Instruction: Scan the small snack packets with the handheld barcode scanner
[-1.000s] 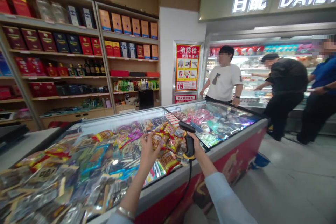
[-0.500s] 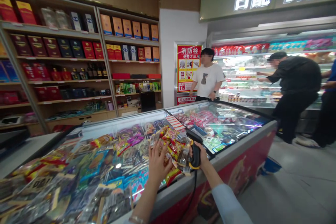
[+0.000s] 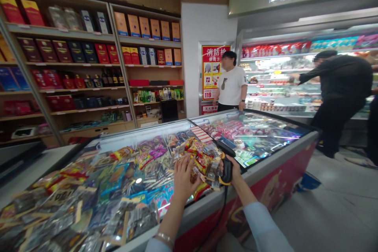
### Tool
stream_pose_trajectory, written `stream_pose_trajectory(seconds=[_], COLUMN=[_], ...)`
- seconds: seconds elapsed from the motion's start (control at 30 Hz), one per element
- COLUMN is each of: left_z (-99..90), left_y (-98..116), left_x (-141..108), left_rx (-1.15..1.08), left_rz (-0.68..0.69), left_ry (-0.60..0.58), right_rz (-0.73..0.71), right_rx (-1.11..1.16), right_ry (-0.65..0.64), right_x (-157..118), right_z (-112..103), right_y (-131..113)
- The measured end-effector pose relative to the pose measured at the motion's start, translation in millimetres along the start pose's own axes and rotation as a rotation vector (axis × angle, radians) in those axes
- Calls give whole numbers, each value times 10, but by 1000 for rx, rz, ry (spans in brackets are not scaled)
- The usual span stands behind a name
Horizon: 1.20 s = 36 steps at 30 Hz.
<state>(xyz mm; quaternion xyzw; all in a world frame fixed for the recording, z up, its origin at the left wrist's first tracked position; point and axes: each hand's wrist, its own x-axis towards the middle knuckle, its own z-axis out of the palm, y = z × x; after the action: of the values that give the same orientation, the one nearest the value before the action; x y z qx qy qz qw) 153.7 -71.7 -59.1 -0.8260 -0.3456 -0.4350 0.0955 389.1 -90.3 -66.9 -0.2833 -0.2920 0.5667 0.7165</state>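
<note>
My right hand (image 3: 235, 170) is wrapped round the handle of a black barcode scanner (image 3: 226, 169) with yellow trim. Its cord hangs down over the freezer's front edge. My left hand (image 3: 186, 175) rests with stretched fingers on a heap of red-and-yellow snack packets (image 3: 195, 146), thumb apart from the fingers. Small clear packets with dark contents (image 3: 213, 170) lie between the heap and the scanner. Beneath is the glass top of a chest freezer (image 3: 203, 204), and more dark packets on wooden sticks (image 3: 130, 220) cover its left part.
A person in a white T-shirt (image 3: 232, 86) stands beyond the freezer. Another person in dark clothes (image 3: 342, 86) bends at the lit chiller shelves (image 3: 274, 100). Shelves of boxed goods (image 3: 71, 65) line the left wall. A blue object (image 3: 308, 182) sits on the floor at right.
The view has shifted slightly, so the freezer and both hands appear a little further right. The person in white has turned sideways; the one in dark clothes appears further right. My grip on the scanner stays.
</note>
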Motion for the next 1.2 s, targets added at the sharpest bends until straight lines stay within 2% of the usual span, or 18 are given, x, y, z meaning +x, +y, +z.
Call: stream_pose_trajectory(seconds=[0.2,0.4,0.57,0.7,0.83,0.93,1.2], left_z=[45,61,-80,-442,-934,-1267,-1992], left_y=[-22,-22,-44,-165,-435,-713,-1493], left_x=[-8,-2,55,83,15,-132,-719], left_rx=[-31,-58,-159,-217,-174,-97,128], left_rz=[-28,-56,-104,-176,-241,-292,-454], left_ry=[-61,-57,-17,94,200,234,268], right_rz=[-23,-74,-97,-99,-86,-14,179], right_rx=[-4,-5,-9,-50,-89,-112,-96], right_ry=[6,27,42,-5,-78,-144,-309], right_x=[5,27,-54,-155,-217,-231,-198], right_z=[-10,-23,51,280,686,1047,1937], right_y=[1,-16,-123,-185,-98,110,898])
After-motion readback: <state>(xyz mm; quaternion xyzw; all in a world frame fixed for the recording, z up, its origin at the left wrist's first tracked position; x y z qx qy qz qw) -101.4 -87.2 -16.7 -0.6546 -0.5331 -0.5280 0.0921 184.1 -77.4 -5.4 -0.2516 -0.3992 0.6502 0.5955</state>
